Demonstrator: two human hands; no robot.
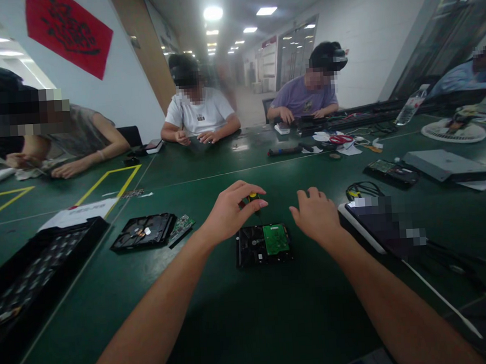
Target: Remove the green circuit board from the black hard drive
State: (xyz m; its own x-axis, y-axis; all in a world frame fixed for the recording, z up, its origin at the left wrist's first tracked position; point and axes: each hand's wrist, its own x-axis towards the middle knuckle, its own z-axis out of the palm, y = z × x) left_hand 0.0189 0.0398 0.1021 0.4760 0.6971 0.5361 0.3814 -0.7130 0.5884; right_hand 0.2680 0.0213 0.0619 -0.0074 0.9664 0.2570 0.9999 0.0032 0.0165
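Note:
Just beyond a black hard drive (251,250) with a green circuit board (276,238), my left hand (228,213) is curled around a small tool with a yellow end (252,195). Its kind is mostly hidden by the fingers. My right hand (316,215) hovers to the right of the drive, fingers apart and holding nothing. The drive lies flat on the green table, board side up, and neither hand appears to touch it.
Left are another hard drive (141,233), a loose circuit board (183,227) and a black tray (46,265). Right are a dark-screened device (377,223), cables (365,190), a further drive (391,172) and a grey box (442,164). Several people sit around the table.

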